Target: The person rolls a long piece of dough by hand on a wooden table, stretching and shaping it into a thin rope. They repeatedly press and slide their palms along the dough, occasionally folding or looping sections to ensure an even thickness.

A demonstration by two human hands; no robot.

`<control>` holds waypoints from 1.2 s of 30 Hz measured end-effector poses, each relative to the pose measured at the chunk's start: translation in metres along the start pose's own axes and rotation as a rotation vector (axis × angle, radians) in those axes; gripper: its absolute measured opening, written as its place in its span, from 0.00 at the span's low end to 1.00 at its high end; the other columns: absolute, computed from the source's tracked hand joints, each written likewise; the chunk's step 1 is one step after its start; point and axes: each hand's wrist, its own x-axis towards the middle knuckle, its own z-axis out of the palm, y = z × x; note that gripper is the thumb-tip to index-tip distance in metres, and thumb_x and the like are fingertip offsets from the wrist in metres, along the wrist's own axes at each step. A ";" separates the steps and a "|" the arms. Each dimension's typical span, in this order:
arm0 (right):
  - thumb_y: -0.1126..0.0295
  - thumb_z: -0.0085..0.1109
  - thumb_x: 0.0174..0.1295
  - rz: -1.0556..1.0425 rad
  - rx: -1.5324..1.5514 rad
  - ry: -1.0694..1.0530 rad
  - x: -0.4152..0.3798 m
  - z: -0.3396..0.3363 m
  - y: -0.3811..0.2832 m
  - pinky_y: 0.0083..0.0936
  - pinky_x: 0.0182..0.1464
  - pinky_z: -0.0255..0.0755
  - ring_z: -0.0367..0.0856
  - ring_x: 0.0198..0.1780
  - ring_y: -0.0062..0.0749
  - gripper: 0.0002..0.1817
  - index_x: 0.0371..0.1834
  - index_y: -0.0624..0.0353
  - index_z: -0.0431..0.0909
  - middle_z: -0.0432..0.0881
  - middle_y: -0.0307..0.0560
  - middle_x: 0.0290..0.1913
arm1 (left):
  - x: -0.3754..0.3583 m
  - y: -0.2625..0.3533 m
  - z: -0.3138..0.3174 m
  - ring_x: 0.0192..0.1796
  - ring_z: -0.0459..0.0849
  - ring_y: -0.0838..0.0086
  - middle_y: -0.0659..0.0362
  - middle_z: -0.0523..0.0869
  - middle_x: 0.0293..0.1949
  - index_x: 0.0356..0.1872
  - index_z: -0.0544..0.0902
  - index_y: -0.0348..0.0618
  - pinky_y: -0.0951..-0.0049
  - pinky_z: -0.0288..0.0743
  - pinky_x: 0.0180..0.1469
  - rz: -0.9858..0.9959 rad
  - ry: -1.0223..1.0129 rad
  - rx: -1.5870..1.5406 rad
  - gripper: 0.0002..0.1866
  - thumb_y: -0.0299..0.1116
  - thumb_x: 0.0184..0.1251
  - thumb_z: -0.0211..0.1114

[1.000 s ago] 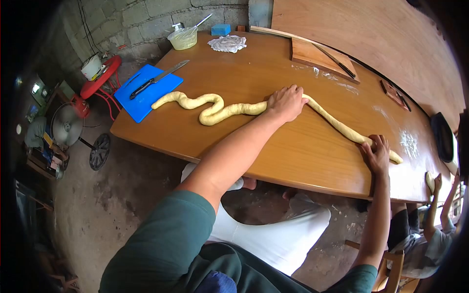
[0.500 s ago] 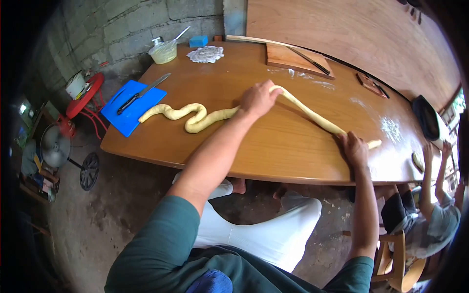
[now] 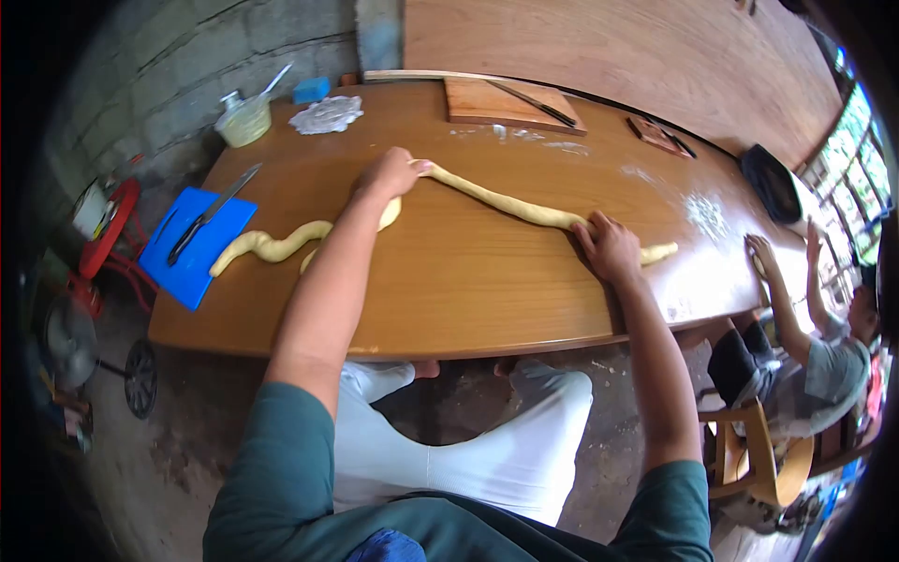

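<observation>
A long, pale yellow dough rope (image 3: 501,199) lies across the wooden table (image 3: 468,290), winding at its left and running nearly straight between my hands. My left hand (image 3: 389,175) is closed around the rope, and my forearm hides part of the bends. Over the rope near its right end, my right hand (image 3: 611,246) has its fingers curled, with a short tip of dough sticking out past it. The rope's left end touches or nearly touches a blue cutting board (image 3: 183,272), on which a black-handled knife (image 3: 213,211) rests.
At the back stand a plastic tub (image 3: 245,124) with a utensil, a blue block (image 3: 311,90) and a crumpled plastic sheet (image 3: 328,114). A wooden board (image 3: 510,105) holds a long knife. Flour (image 3: 704,215) dusts the right side. Another person (image 3: 796,375) sits at the far right, hands at the table.
My left hand has moved left, and the span of rope between my hands is longer. My right hand stays near the right end. The view has turned right.
</observation>
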 end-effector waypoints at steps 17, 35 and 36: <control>0.42 0.54 0.76 0.096 0.029 0.095 -0.002 0.004 -0.029 0.48 0.60 0.80 0.89 0.55 0.52 0.27 0.49 0.57 0.84 0.91 0.55 0.48 | -0.073 0.090 0.059 0.79 0.72 0.53 0.48 0.79 0.72 0.73 0.77 0.45 0.46 0.59 0.82 0.810 -0.010 0.146 0.29 0.47 0.77 0.69; 0.47 0.64 0.72 0.039 0.060 0.209 -0.071 -0.003 -0.086 0.45 0.67 0.69 0.81 0.63 0.46 0.22 0.52 0.55 0.81 0.85 0.50 0.54 | -0.090 0.080 0.025 0.44 0.88 0.38 0.40 0.90 0.38 0.47 0.82 0.39 0.46 0.79 0.45 0.898 -0.080 -0.177 0.20 0.49 0.82 0.66; 0.47 0.64 0.72 0.036 0.062 0.206 -0.071 -0.005 -0.087 0.45 0.67 0.69 0.81 0.63 0.46 0.22 0.52 0.55 0.81 0.85 0.50 0.54 | -0.092 0.082 0.025 0.44 0.88 0.37 0.40 0.89 0.37 0.46 0.82 0.39 0.46 0.79 0.44 0.870 -0.105 -0.100 0.21 0.50 0.81 0.66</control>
